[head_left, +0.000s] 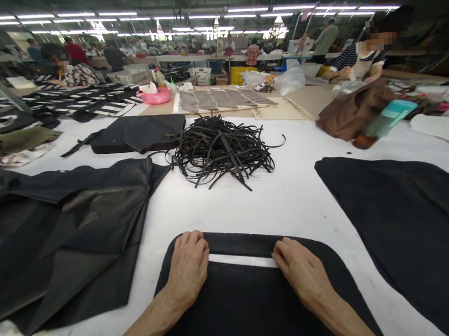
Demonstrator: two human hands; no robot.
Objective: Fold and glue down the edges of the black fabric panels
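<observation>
A black sheet-like panel (248,308) with rounded corners lies on the white table in front of me. Near its far edge, a narrow white strip (241,260) runs across between my hands. My left hand (188,266) has curled fingers pressed down at the strip's left end, on the panel. At the right end my right hand (301,264) pinches with thumb and fingers close together. Both hands cover the strip's ends, and the fingertips are partly hidden. Beyond the panel sits a tangled heap of thin black strips (223,148).
Creased black sheets (72,233) lie at left and a black stack (402,218) at right. Behind the heap's left side is another black stack (138,132). A teal-lidded bottle (385,122) rests against brown fabric (353,107). Co-workers sit farther back near a pink basin (155,96).
</observation>
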